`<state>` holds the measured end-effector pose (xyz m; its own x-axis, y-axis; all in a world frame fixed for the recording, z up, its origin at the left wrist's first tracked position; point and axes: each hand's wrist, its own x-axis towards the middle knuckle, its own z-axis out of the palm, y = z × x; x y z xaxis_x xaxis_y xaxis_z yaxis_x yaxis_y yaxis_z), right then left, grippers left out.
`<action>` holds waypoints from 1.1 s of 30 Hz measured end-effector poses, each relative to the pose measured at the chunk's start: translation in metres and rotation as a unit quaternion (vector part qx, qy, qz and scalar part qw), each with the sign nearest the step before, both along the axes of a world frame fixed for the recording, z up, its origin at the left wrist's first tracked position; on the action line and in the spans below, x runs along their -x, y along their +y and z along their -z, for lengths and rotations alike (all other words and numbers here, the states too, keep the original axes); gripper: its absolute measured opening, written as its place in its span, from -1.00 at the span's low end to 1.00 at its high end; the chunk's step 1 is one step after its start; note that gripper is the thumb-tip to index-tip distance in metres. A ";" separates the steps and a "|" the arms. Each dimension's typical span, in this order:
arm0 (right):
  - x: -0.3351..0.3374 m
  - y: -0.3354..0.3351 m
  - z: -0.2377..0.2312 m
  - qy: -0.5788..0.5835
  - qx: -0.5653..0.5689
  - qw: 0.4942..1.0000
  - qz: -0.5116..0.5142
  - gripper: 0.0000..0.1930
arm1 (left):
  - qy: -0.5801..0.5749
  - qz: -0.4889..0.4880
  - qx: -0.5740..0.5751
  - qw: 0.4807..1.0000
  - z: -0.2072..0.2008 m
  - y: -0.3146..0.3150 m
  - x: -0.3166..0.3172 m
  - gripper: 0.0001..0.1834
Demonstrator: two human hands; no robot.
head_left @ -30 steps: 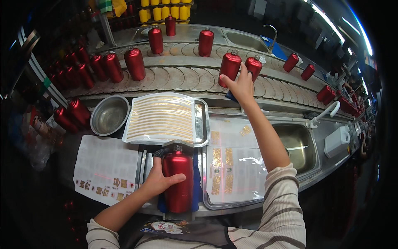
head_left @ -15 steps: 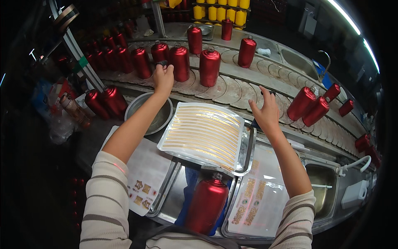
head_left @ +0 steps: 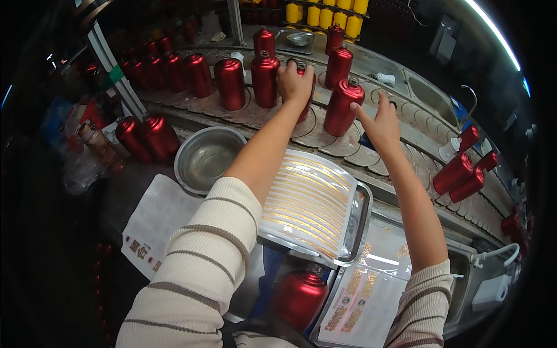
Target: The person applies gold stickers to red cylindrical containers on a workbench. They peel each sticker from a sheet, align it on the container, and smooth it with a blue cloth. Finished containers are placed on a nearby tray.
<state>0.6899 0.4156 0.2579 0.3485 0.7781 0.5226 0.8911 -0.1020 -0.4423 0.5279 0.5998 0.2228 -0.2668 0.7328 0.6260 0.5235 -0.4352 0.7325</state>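
**Left hand on a red bottle at the conveyor; right hand open beside another**

Left hand (head_left: 295,84): reached forward over the belt, fingers wrapped around the top of a red bottle (head_left: 306,107). Only the bottle's lower body and part of its neck show past the hand. It stands upright on a round pad of the conveyor (head_left: 232,113), in line with the other bottles.

Right hand (head_left: 380,122): spread open, palm down, fingers splayed, holding nothing. It hovers just to the right of a second red bottle (head_left: 342,107), which stands upright on the belt. Whether a fingertip touches that bottle cannot be told.

Row of upright red bottles (head_left: 230,83) runs left along the belt; more red bottles lie on their sides (head_left: 461,177) at the right end.

Near side of the belt: empty steel bowl (head_left: 209,158); a metal tray (head_left: 355,223) carrying a sheet of curved gold strips (head_left: 307,203), partly under the left forearm. Below the tray, one red bottle (head_left: 299,296) close to the body. Printed label sheets (head_left: 154,223) lie at left and lower right. Yellow containers (head_left: 333,8) stand at the far back.
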 end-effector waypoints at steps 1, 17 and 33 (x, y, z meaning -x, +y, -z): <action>0.005 0.013 -0.007 -0.007 -0.001 1.000 0.015 -0.01 | 0.003 0.016 0.000 1.000 -0.001 -0.003 -0.006 -0.54; -0.046 0.032 0.004 0.049 0.091 0.984 0.148 -0.14 | -0.078 0.175 -0.053 0.980 0.005 -0.073 -0.063 -0.60; -0.131 -0.034 0.002 0.018 0.105 0.974 0.201 -0.09 | -0.223 0.127 -0.019 0.966 -0.050 -0.240 0.357 -0.84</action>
